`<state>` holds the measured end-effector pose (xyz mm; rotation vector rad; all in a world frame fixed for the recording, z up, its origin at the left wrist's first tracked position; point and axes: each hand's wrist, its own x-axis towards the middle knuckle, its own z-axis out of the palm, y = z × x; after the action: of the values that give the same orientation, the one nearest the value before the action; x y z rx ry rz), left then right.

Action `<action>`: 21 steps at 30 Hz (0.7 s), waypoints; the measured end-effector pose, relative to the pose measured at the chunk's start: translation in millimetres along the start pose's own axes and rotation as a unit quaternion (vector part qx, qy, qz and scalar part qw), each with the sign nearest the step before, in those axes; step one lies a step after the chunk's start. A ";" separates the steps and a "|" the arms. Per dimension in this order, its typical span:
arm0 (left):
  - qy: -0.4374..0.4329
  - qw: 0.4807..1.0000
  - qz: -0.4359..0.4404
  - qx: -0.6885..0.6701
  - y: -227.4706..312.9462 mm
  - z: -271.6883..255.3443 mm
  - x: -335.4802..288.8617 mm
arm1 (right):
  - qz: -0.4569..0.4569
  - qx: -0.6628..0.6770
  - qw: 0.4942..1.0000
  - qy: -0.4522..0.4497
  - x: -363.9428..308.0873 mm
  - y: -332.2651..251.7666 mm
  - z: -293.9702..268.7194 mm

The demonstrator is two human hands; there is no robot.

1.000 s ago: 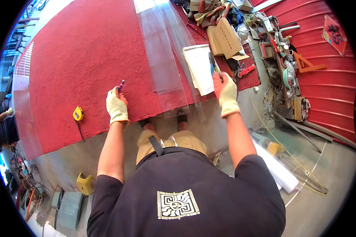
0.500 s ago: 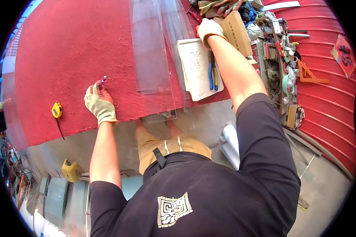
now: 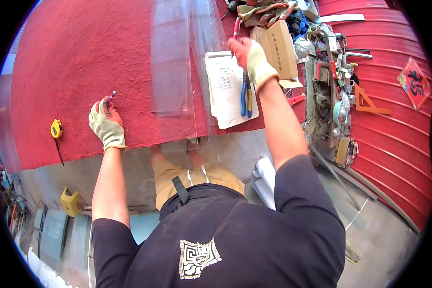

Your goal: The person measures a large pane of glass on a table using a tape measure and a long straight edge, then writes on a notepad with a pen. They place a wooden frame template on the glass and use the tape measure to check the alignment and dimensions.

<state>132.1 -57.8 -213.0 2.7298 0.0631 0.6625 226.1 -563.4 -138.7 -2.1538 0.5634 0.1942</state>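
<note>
- Red pen-like tool [image 3: 236, 29]: at far edge of notepad [image 3: 225, 108], right hand [image 3: 249, 58] grip holding it.
- Left hand [image 3: 106, 125]: left of notepad, grip narrow around purple pen [image 3: 112, 96].
- Blue-and-yellow pliers [image 3: 244, 100]: on notepad, right side.
- Yellow tape measure [image 3: 56, 128]: on red desk [image 3: 81, 53], well left of notepad.

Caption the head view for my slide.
Left hand holds a slim purple tool, right hand a slim red one; pliers lie on the notebook.
</note>
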 end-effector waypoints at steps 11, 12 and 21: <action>0.003 1.000 0.018 0.009 -1.6 0.7 -0.8 | 0.027 0.269 0.962 -0.029 -148.3 54.7 -12.7; 0.001 1.000 0.011 0.002 -1.6 0.6 -1.0 | 0.030 0.264 0.964 -0.014 -149.6 60.6 -10.9; 0.001 1.000 0.019 0.024 -4.6 4.3 -1.1 | -0.043 0.287 0.957 0.009 -155.5 76.5 3.5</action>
<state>133.1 -55.0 -218.5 2.7826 0.0284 0.6826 53.4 -549.5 -144.3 -1.6101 0.4634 -0.0381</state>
